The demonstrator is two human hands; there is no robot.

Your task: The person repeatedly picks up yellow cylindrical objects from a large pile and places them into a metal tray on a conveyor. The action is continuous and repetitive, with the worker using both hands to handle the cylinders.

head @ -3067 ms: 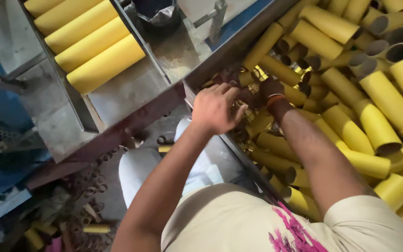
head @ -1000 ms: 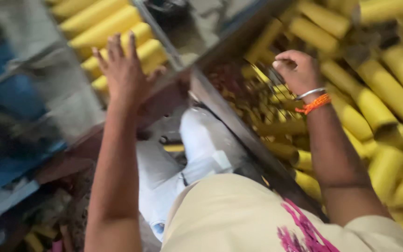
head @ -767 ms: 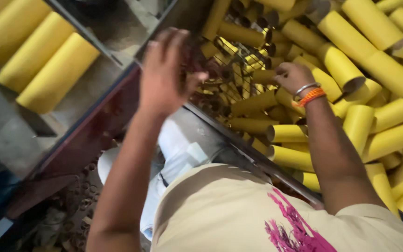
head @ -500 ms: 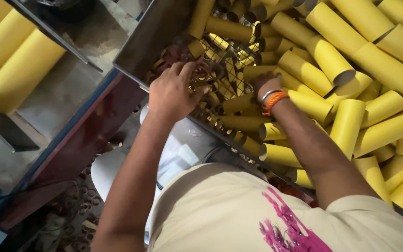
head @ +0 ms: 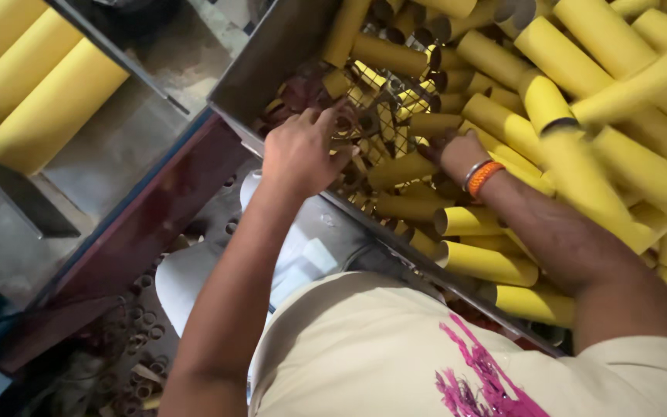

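A metal bin [head: 272, 58] is filled with a heap of yellow cardboard tubes [head: 573, 69], piled well beyond both hands on the far and outer side. At the near corner of the bin, a wire mesh [head: 384, 116] is exposed among short, narrower tubes [head: 403, 170]. The left hand [head: 303, 150] is laid over the mesh edge, its fingers curled into the wires; whether the mesh is truly clasped or merely touched cannot be told. The right hand [head: 457, 154], ringed by an orange band and a metal bangle [head: 482, 174], is pushed down among the short tubes just beside the left; its fingers are buried, so its grip cannot be told. The tubes are judged light, stiff and hollow, liable to roll and to crush at the open ends; they are best taken around the middle. The mesh is judged springy and sharp-edged, best held at its rim. Three larger yellow tubes [head: 32, 85] are lined up in a tray well outside the left hand.
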